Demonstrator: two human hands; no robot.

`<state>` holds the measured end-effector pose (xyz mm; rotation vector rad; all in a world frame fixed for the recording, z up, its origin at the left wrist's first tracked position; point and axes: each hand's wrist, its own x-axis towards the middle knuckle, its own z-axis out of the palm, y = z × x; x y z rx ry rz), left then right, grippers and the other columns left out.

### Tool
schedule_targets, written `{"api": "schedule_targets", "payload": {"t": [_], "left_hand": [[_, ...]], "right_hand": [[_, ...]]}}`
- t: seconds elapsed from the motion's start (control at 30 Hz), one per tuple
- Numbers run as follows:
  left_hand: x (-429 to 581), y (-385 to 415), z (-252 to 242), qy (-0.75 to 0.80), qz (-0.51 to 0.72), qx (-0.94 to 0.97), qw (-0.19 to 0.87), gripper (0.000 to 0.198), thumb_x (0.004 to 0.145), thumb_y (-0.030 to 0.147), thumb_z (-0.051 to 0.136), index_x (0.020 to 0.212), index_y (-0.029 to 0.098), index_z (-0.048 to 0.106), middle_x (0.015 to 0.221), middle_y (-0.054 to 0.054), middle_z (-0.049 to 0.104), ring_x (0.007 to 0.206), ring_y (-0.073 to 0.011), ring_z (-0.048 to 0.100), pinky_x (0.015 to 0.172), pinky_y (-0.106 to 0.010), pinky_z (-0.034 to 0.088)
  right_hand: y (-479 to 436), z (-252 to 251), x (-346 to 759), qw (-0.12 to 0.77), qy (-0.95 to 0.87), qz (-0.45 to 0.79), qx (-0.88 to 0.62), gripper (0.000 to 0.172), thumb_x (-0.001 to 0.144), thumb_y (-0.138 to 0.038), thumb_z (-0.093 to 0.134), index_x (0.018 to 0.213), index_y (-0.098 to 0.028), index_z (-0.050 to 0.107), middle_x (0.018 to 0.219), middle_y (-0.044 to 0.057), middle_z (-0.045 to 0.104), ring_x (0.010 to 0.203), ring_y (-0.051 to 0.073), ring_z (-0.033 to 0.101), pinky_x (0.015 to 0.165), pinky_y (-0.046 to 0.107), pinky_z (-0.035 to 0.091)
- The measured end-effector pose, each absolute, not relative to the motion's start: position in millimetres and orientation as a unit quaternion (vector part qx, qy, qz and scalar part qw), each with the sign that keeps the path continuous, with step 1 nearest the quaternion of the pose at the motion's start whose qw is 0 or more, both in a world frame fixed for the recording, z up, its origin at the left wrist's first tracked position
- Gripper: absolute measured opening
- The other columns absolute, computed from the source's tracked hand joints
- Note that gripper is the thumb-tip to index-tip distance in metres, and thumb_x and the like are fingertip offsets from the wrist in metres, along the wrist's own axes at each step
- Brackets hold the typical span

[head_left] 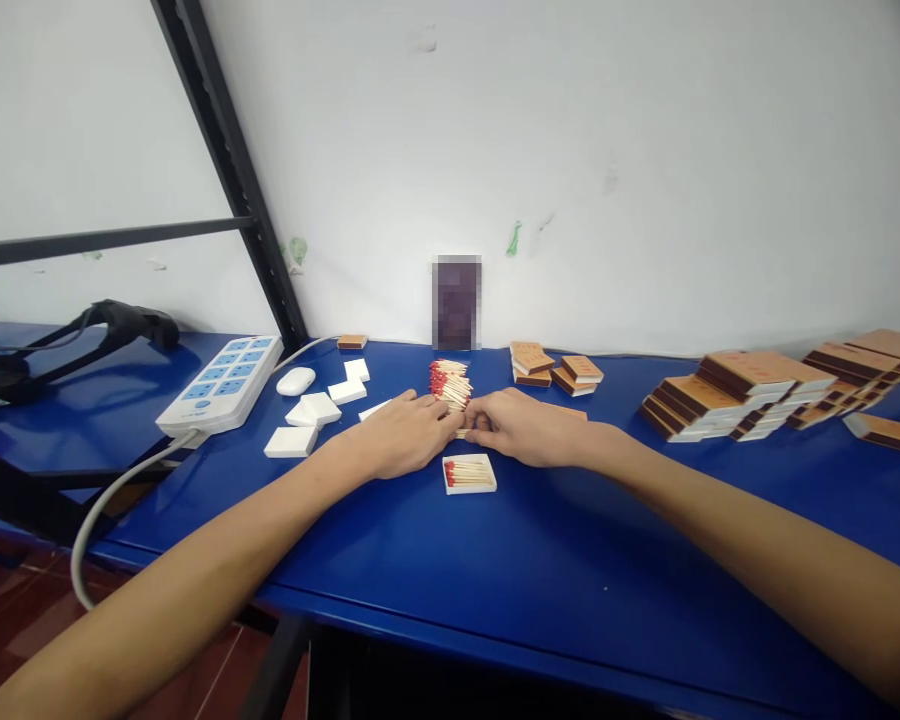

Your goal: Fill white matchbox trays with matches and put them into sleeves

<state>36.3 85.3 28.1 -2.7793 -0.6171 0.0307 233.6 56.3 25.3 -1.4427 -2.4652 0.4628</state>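
A loose pile of red-tipped matchsticks (pixel 450 382) lies on the blue table, just beyond my hands. My left hand (pixel 411 436) and my right hand (pixel 521 428) meet at the pile's near edge, fingers bent and pressed together. A few matchsticks show between the fingertips, pinched from both sides; the fingers hide most of them. Right in front of the hands sits a white matchbox tray (pixel 493 487) with a row of matchsticks in it, red heads to the left.
Several white trays (pixel 290 442) lie left of my left hand, near a white mouse (pixel 295 381) and a power strip (pixel 221 385). Closed matchboxes (pixel 531 360) stand behind my right hand; larger stacks of matchboxes (pixel 746 375) fill the right. A blurred dark rectangle (pixel 457 305) is at the wall.
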Motion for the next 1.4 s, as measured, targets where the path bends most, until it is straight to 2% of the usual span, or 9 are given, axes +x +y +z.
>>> {"api": "schedule_targets", "payload": {"t": [0.07,0.27,0.47,0.63,0.8,1.0,1.13,1.3,1.4], "left_hand": [[35.9,85.9,28.0,-0.211,0.005,-0.965,0.156,0.025,0.1,0.021,0.031,0.1,0.015,0.055,0.1,-0.011,0.063,0.089,-0.0233,0.06,0.078,-0.036,0.039],[31.5,89.7,27.2,-0.21,-0.022,-0.965,0.153,0.03,0.101,0.035,0.029,0.105,0.02,0.055,0.099,-0.009,0.063,0.088,-0.0232,0.059,0.079,-0.037,0.038],[33.4,91.5,22.8,-0.193,-0.008,-0.97,0.149,0.024,0.1,0.023,0.03,0.108,0.016,0.051,0.106,-0.01,0.063,0.093,-0.0226,0.06,0.075,-0.035,0.038],[36.9,90.7,21.5,-0.181,0.007,-0.963,0.202,0.021,0.095,0.014,0.036,0.11,0.013,0.051,0.107,-0.012,0.064,0.098,-0.0244,0.059,0.077,-0.036,0.037],[32.6,78.1,33.5,-0.155,-0.01,-0.962,0.225,0.02,0.095,0.012,0.035,0.103,0.012,0.053,0.097,-0.012,0.063,0.093,-0.025,0.058,0.073,-0.036,0.035],[24.8,59.1,48.3,-0.152,-0.011,-0.985,0.083,0.023,0.099,0.025,0.034,0.09,0.016,0.053,0.087,-0.005,0.061,0.077,-0.0184,0.055,0.075,-0.034,0.037],[25.3,59.8,46.3,-0.129,-0.016,-0.991,0.034,0.028,0.1,0.031,0.033,0.094,0.017,0.056,0.088,-0.005,0.061,0.081,-0.0179,0.055,0.075,-0.033,0.037],[22.0,63.1,48.8,-0.152,-0.056,-0.987,0.017,0.028,0.093,0.043,0.045,0.087,0.018,0.056,0.086,-0.003,0.06,0.077,-0.018,0.054,0.073,-0.033,0.037],[18.4,65.2,50.5,-0.166,-0.069,-0.984,0.006,0.036,0.084,0.053,0.056,0.093,0.018,0.057,0.088,-0.003,0.06,0.078,-0.0189,0.054,0.073,-0.033,0.037]], "right_hand": [[55.2,23.9,232.8,0.123,-0.848,0.146,-0.494,0.018,0.091,-0.03,0.051,0.079,-0.019,0.057,0.075,0.004,0.065,0.064,0.015,0.055,0.056,0.026,0.034],[53.4,20.4,231.9,0.104,-0.866,0.094,-0.48,0.022,0.095,-0.031,0.043,0.082,-0.018,0.054,0.084,0.009,0.065,0.07,0.018,0.057,0.061,0.029,0.038],[52.2,26.6,229.8,0.098,-0.862,0.114,-0.484,0.023,0.096,-0.03,0.042,0.081,-0.018,0.055,0.087,0.009,0.066,0.075,0.018,0.06,0.064,0.028,0.04],[50.2,36.0,229.7,0.096,-0.853,0.138,-0.494,0.022,0.094,-0.027,0.044,0.077,-0.018,0.053,0.08,0.006,0.065,0.067,0.016,0.057,0.059,0.028,0.038],[44.9,54.5,233.9,0.104,-0.856,0.187,-0.472,0.016,0.089,-0.027,0.05,0.079,-0.019,0.06,0.064,0.001,0.063,0.057,0.014,0.054,0.054,0.027,0.037],[27.6,76.9,230.9,0.04,-0.827,0.278,-0.487,0.014,0.081,-0.023,0.055,0.077,-0.017,0.066,0.061,0.001,0.065,0.051,0.012,0.056,0.048,0.024,0.038],[23.5,76.8,226.4,0.014,-0.83,0.279,-0.484,0.015,0.078,-0.023,0.056,0.076,-0.015,0.068,0.059,0.001,0.064,0.051,0.011,0.055,0.05,0.023,0.038],[23.3,74.0,223.7,0.017,-0.837,0.264,-0.479,0.019,0.078,-0.023,0.055,0.079,-0.013,0.071,0.056,0.0,0.062,0.051,0.01,0.053,0.051,0.022,0.037],[23.5,73.2,223.5,0.021,-0.842,0.252,-0.477,0.018,0.078,-0.021,0.056,0.076,-0.013,0.071,0.054,0.0,0.062,0.049,0.009,0.052,0.049,0.022,0.036]]}}
